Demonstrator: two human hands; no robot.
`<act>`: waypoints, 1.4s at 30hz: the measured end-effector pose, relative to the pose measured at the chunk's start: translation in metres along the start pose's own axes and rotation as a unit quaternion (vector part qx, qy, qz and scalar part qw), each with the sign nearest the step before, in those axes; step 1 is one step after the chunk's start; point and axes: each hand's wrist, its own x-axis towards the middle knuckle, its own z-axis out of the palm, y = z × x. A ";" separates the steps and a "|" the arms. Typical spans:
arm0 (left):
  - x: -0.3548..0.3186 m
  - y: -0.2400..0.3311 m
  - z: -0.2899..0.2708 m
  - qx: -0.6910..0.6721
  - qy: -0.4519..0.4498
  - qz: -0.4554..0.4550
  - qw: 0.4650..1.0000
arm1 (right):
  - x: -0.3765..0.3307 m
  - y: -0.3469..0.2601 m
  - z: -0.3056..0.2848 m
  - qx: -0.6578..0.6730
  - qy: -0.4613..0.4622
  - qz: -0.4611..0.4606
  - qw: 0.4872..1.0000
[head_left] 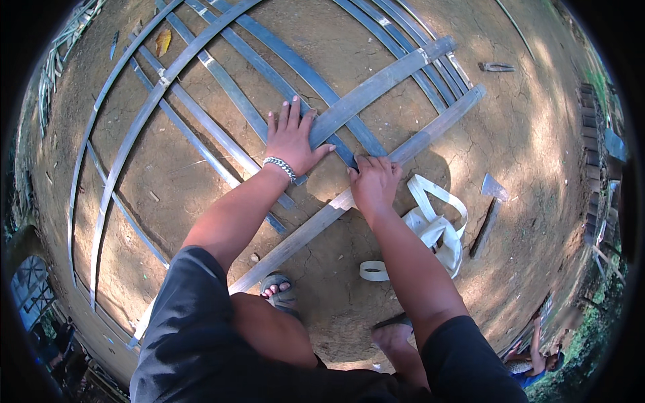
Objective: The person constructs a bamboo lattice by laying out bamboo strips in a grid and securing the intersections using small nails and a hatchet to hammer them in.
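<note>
Flat grey slats, which look like split bamboo, lie crossed in a lattice on the ground. My left hand (293,138), with a chain bracelet at its wrist, rests with spread fingers at the near end of a broad cross slat (383,82). Under those fingers that slat crosses a lengthwise one (269,67). My right hand (374,180) has its fingers bent over the nearest long slat (295,243), where the ends of the lengthwise slats meet it. The palm side of the right hand is hidden.
A white strapped bag (430,225) lies right of my right forearm. Beyond it is a hatchet (490,208). Pliers (497,67) lie at the far right, a small knife (114,45) at the far left. Another person (531,363) shows at the lower right edge.
</note>
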 end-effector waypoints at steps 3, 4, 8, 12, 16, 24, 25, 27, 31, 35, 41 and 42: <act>-0.001 -0.004 0.004 0.010 0.000 -0.001 1.000 | -0.011 0.013 -0.010 0.136 0.056 0.065 0.987; 0.000 -0.006 0.003 0.013 0.004 -0.004 1.000 | -0.014 0.020 -0.011 0.171 0.089 0.085 0.978; -0.001 -0.005 0.006 0.021 0.011 0.004 1.000 | -0.049 0.038 -0.005 0.158 0.092 0.155 0.971; -0.001 -0.002 0.005 0.020 0.001 0.004 1.000 | -0.072 0.018 0.002 0.271 -0.011 0.292 0.917; 0.001 -0.001 0.004 0.011 0.004 0.000 1.000 | -0.078 0.006 0.017 0.385 -0.033 0.334 0.860; 0.002 0.000 0.005 0.028 0.009 0.009 1.000 | -0.074 0.016 0.027 0.410 0.050 0.338 0.846; 0.002 0.000 0.005 0.027 0.010 0.011 1.000 | -0.071 0.016 0.028 0.402 0.052 0.339 0.849; 0.006 0.001 0.005 0.025 0.018 0.017 0.999 | -0.067 0.018 0.029 0.385 0.056 0.340 0.856; 0.003 -0.005 0.012 0.018 0.035 0.036 0.999 | -0.070 0.018 0.031 0.354 0.069 0.322 0.875; 0.002 -0.006 0.014 0.020 0.044 0.064 0.997 | -0.073 0.025 0.034 0.374 0.054 0.342 0.861; 0.002 -0.012 0.022 0.046 0.071 0.078 0.993 | -0.073 0.023 0.035 0.368 0.079 0.326 0.867; 0.003 -0.012 0.022 0.047 0.074 0.079 0.993 | -0.073 0.023 0.035 0.367 0.077 0.328 0.867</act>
